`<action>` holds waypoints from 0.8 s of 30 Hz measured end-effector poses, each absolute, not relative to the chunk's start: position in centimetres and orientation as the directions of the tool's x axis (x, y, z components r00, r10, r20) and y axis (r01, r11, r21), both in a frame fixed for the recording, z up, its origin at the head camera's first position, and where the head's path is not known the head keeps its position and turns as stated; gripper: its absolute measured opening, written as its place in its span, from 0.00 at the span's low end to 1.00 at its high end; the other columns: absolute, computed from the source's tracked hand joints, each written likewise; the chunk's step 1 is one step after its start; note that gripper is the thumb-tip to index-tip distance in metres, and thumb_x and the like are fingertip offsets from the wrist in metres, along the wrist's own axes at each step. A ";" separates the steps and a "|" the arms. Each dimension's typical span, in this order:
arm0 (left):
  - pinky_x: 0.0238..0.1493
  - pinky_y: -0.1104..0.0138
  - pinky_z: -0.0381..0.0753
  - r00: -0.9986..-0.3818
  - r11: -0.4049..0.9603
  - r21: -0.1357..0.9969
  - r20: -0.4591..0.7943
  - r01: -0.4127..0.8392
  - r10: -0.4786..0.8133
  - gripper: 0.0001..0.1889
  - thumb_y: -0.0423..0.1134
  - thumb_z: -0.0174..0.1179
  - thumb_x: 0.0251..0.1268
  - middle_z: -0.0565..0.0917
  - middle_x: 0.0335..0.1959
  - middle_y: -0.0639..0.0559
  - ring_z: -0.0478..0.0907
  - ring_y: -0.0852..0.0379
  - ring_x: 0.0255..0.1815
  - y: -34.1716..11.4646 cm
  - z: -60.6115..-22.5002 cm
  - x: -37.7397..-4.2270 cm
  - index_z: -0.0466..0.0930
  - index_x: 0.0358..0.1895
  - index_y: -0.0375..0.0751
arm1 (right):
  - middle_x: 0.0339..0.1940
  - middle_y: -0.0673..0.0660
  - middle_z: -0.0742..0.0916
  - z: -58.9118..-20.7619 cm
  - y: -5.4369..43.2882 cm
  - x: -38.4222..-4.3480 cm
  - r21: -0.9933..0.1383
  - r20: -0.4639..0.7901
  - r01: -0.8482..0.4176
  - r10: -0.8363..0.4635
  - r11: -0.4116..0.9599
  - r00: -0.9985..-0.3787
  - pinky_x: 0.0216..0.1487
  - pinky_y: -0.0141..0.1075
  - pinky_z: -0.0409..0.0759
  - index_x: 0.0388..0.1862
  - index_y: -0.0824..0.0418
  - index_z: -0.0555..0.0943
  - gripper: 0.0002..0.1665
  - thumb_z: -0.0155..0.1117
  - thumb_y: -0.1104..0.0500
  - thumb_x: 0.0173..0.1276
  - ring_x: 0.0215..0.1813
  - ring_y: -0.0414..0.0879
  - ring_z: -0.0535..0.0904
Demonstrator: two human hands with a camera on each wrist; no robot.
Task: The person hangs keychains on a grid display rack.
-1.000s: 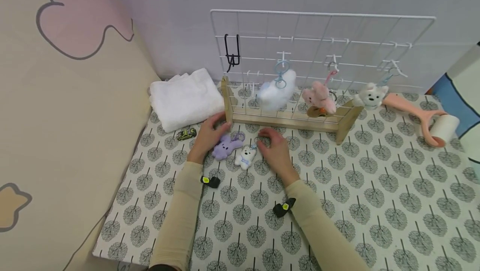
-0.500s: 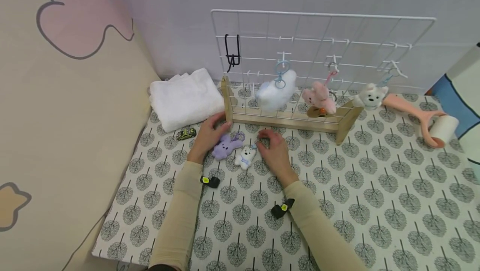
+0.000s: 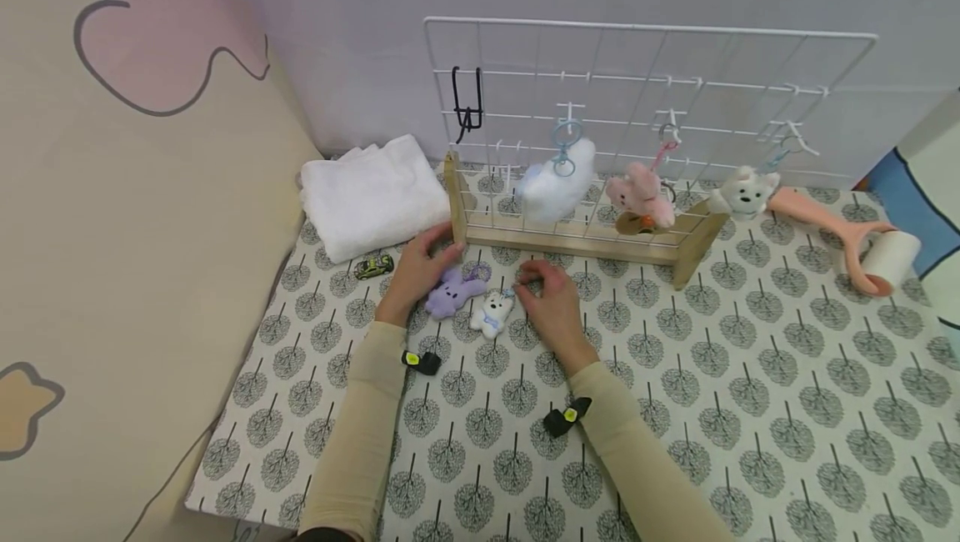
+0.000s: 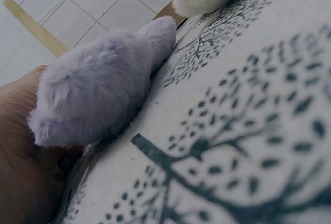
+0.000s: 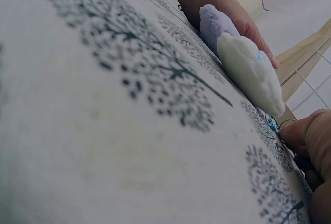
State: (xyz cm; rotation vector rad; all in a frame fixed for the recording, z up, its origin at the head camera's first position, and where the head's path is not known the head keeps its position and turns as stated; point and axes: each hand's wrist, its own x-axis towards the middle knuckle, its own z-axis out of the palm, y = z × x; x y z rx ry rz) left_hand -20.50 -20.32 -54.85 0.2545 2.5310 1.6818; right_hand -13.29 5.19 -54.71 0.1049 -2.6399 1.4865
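Nearest, I counted 2 sleeves [image 3: 360, 417] and 2 black wrist straps [image 3: 422, 361]; neither pair had noticeably shifted within the last second.

Just beyond, 1 white bear toy [image 3: 492, 313] lay on the patterned tablecloth [image 3: 502, 434], between the hands. The right hand [image 3: 551, 304] pinched its 1 ring [image 5: 283, 122] at the blue clasp [image 5: 271, 122]. Change was slight: the head view showed the ring less plainly beside the fingertips than a second earlier, while the bear stayed put. I judged that the hold on the ring had settled and that the bear was not yet lifted.

Left of the bear lay 1 purple toy [image 3: 450, 296]. The left hand [image 3: 422, 268], unmoved, rested beside it, against the rack's left foot [image 3: 454, 204]; whether its fingers gripped that wood, I could not tell.

Further out I logged 1 toy car [image 3: 373, 267], 1 folded white cloth [image 3: 378, 200] and 1 lint roller [image 3: 840, 229].

Farthest stood 1 wire rack [image 3: 570, 245] with 2 wooden feet, 1 black hook [image 3: 468, 108] and 4 white hooks [image 3: 569, 112]. 3 carried toys: 1 pale fluffy toy [image 3: 558, 188], 1 pink toy [image 3: 641, 196] and 1 white dog-like toy [image 3: 746, 193].
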 end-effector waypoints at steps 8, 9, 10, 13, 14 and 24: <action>0.74 0.48 0.71 -0.981 0.363 0.928 0.016 0.087 0.194 0.31 0.55 0.66 0.74 0.80 0.71 0.50 0.77 0.48 0.69 -20.3 -54.8 -20.6 0.74 0.76 0.55 | 0.41 0.57 0.92 -54.7 5.4 -13.3 -0.852 0.154 -0.134 -0.003 0.507 -0.988 0.57 0.53 0.77 0.53 0.62 0.86 0.18 0.76 0.61 0.65 0.48 0.57 0.82; 0.74 0.49 0.70 -0.981 0.364 0.927 0.017 0.089 0.195 0.31 0.55 0.66 0.74 0.80 0.71 0.50 0.77 0.49 0.70 -20.3 -54.8 -20.6 0.74 0.76 0.55 | 0.40 0.57 0.92 -54.7 5.4 -13.3 -0.851 0.156 -0.137 -0.003 0.507 -0.988 0.57 0.53 0.77 0.53 0.62 0.86 0.18 0.76 0.61 0.65 0.48 0.57 0.82; 0.74 0.49 0.71 -0.981 0.365 0.927 0.017 0.089 0.196 0.31 0.55 0.66 0.74 0.80 0.71 0.50 0.77 0.48 0.70 -20.3 -54.8 -20.5 0.74 0.76 0.55 | 0.40 0.57 0.92 -54.7 5.4 -13.3 -0.851 0.157 -0.137 -0.004 0.507 -0.988 0.57 0.53 0.77 0.53 0.62 0.86 0.18 0.76 0.61 0.65 0.48 0.57 0.83; 0.74 0.48 0.71 -0.980 0.371 0.924 0.019 0.092 0.196 0.31 0.55 0.66 0.74 0.80 0.72 0.50 0.76 0.48 0.70 -20.3 -54.7 -20.5 0.74 0.76 0.54 | 0.40 0.56 0.92 -54.8 5.4 -13.3 -0.855 0.156 -0.137 -0.004 0.501 -0.988 0.58 0.53 0.78 0.53 0.62 0.86 0.19 0.76 0.60 0.65 0.49 0.57 0.83; 0.74 0.48 0.70 -0.981 0.374 0.923 0.019 0.092 0.194 0.31 0.55 0.66 0.74 0.80 0.72 0.50 0.76 0.48 0.70 -20.3 -54.7 -20.5 0.74 0.76 0.54 | 0.40 0.56 0.91 -54.8 5.4 -13.3 -0.857 0.155 -0.136 -0.003 0.496 -0.988 0.58 0.53 0.78 0.53 0.62 0.86 0.18 0.76 0.60 0.65 0.49 0.57 0.83; 0.73 0.48 0.71 -0.981 0.376 0.922 0.021 0.093 0.192 0.31 0.55 0.66 0.74 0.80 0.71 0.50 0.77 0.48 0.69 -20.3 -54.8 -20.5 0.74 0.76 0.55 | 0.42 0.56 0.91 -55.1 5.4 -13.3 -0.893 0.150 -0.128 0.018 0.432 -0.989 0.61 0.52 0.78 0.53 0.61 0.85 0.18 0.75 0.60 0.66 0.49 0.55 0.84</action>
